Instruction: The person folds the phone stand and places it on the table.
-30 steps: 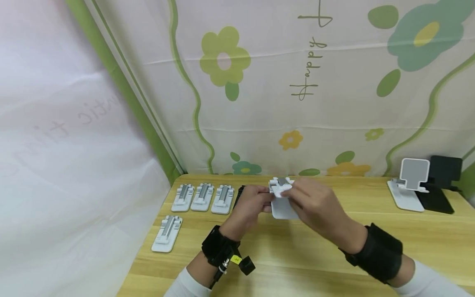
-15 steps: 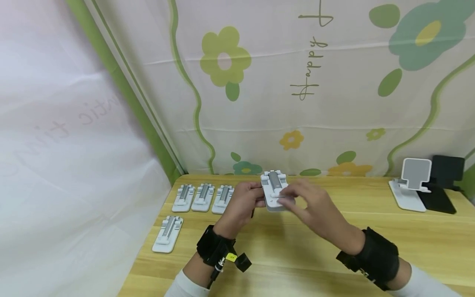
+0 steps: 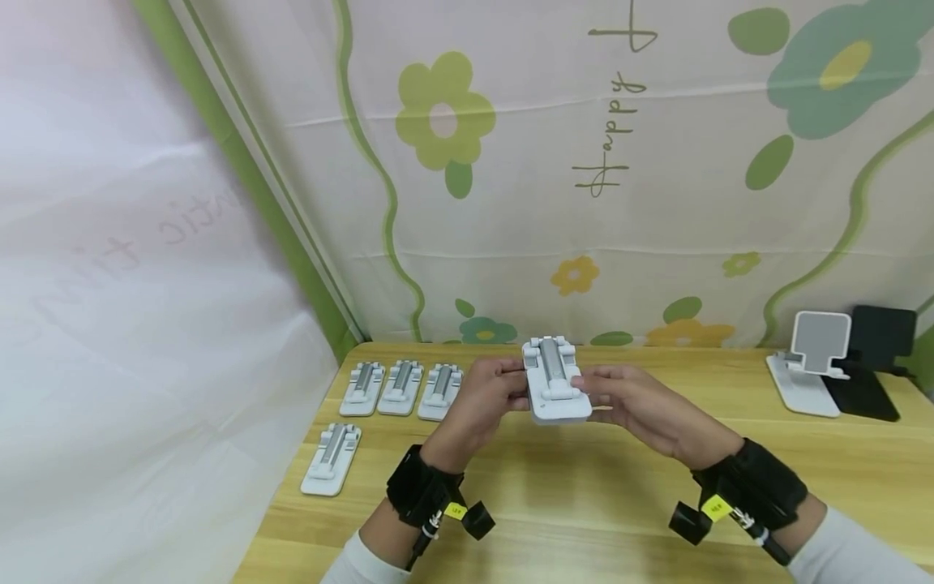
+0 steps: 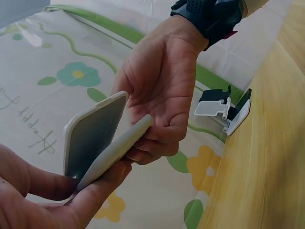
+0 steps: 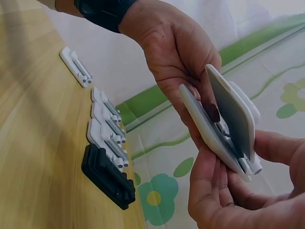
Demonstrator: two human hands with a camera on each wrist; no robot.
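Note:
Both hands hold a white phone stand (image 3: 558, 397) above the table, its grey hinged arm facing up in the head view. My left hand (image 3: 477, 410) grips its left edge, and my right hand (image 3: 645, 410) pinches the right edge, thumb on top. In the left wrist view the stand's two plates (image 4: 116, 148) spread in a narrow V. The right wrist view shows the same gap, with a finger of the left hand between the plates (image 5: 233, 114). Left of the hands lies a black folded stand (image 5: 107, 176), which the left hand hides in the head view.
Folded white stands (image 3: 400, 388) lie in a row at the table's back left, with another white stand (image 3: 331, 460) nearer the front. At the far right, an unfolded white stand (image 3: 820, 341) and a black one (image 3: 884, 337) stand side by side. A printed curtain (image 3: 511, 203) hangs behind.
The stand's upper plate has come down towards the base, leaving its grey arm on top. My right hand has moved from the stand's top to its right edge. The left hand keeps its grip.

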